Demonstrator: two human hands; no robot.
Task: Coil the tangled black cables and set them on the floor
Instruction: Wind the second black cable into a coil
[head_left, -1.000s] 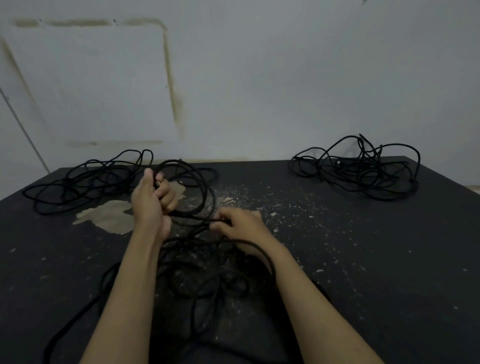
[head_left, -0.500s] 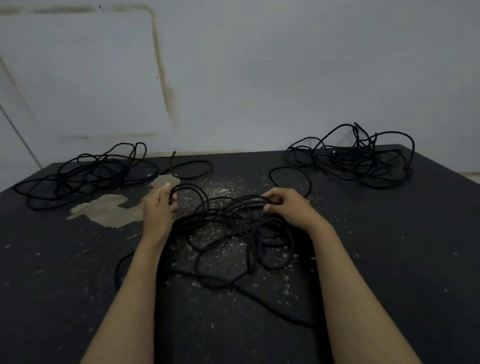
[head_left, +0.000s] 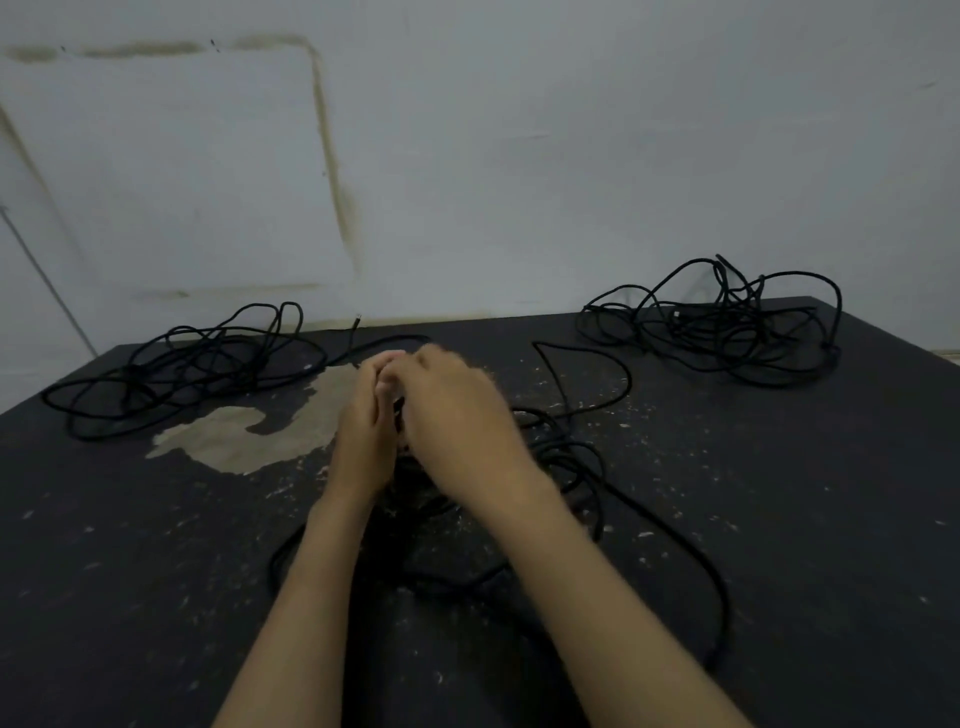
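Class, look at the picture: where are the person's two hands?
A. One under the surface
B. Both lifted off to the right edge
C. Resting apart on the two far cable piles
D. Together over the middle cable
D: the left hand and right hand meet above the middle cable; both far piles lie untouched.

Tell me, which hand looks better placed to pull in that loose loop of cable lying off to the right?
Probably the right hand. It sits nearer the loose loop, while the left hand is on the far side, against the gathered cable.
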